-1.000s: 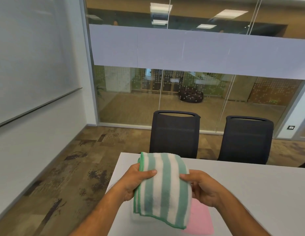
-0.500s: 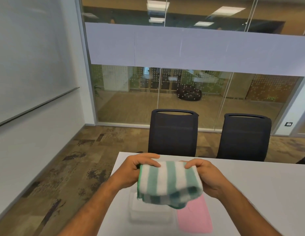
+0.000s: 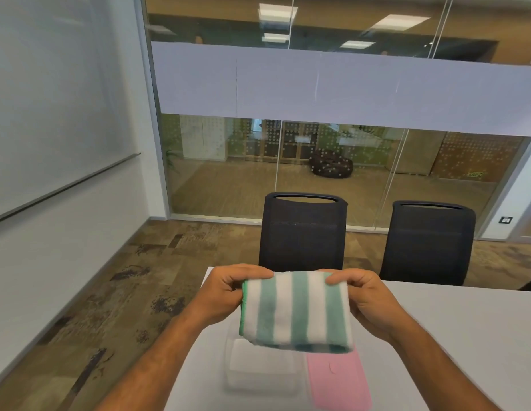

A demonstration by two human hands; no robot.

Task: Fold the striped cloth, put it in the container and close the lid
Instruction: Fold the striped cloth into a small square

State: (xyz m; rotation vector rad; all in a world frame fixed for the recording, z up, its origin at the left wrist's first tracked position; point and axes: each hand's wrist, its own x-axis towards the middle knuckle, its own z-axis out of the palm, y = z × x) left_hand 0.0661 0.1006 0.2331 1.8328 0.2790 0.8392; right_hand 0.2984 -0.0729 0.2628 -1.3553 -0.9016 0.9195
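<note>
Head view shows your left hand [image 3: 228, 295] and right hand [image 3: 368, 304] each pinching a top corner of the folded striped cloth [image 3: 297, 314], held in the air between them. Directly below your hands sits the clear container [image 3: 261, 372] on the table [image 3: 466, 336], its pink lid [image 3: 338, 381] beside it. The cloth looks soft and light; it will likely sag, so support its underside as you lower it.

The cloth [image 3: 297, 311] hangs above the table [image 3: 454, 327], between the left hand [image 3: 228, 292] and the right hand [image 3: 366, 304]. Under it stands the container [image 3: 261, 366], near the table's left edge — the lid [image 3: 338, 381] lies just to its right. Behind the far edge stand two chairs [image 3: 303, 232].
</note>
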